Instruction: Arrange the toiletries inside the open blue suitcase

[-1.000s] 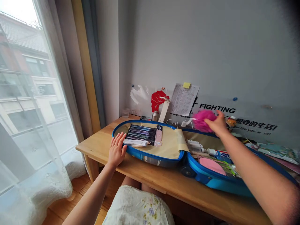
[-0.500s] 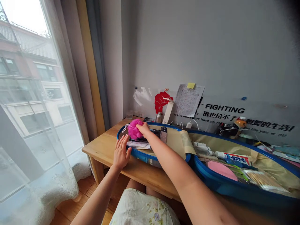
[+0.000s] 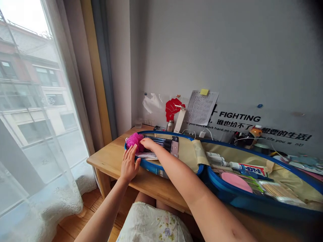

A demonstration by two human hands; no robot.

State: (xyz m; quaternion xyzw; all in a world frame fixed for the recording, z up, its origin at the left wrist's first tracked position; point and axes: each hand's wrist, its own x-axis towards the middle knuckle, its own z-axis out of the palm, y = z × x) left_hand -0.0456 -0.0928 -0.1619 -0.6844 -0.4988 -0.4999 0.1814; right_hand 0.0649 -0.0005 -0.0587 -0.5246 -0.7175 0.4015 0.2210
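A bright pink mesh bath pouf (image 3: 134, 140) sits low in the far left end of an open blue case (image 3: 148, 164). The fingers of my right hand (image 3: 148, 144) are closed on its right side. At the case's near left rim rests my left hand (image 3: 129, 164), fingers stretched out, the tips by the pouf's lower edge. Beside the pouf, partly covered by my right hand and forearm, lies a black packaged item (image 3: 161, 143) with a pale card end. White flat packets (image 3: 146, 155) lie in front of it, partly hidden.
The case's right half holds toothpaste (image 3: 252, 169), a pink oval item (image 3: 236, 182), cotton swabs (image 3: 280, 192) and white-capped tubes (image 3: 214, 157). Behind stand a metal bottle (image 3: 170, 126), a white upright lamp-like object (image 3: 180, 120) and an orange-capped bottle (image 3: 256, 132). The wooden table (image 3: 106, 159) ends near the curtains.
My right hand has moved the bath pouf left and down into the end of the case. The left hand stays at the rim. The view has shifted slightly.
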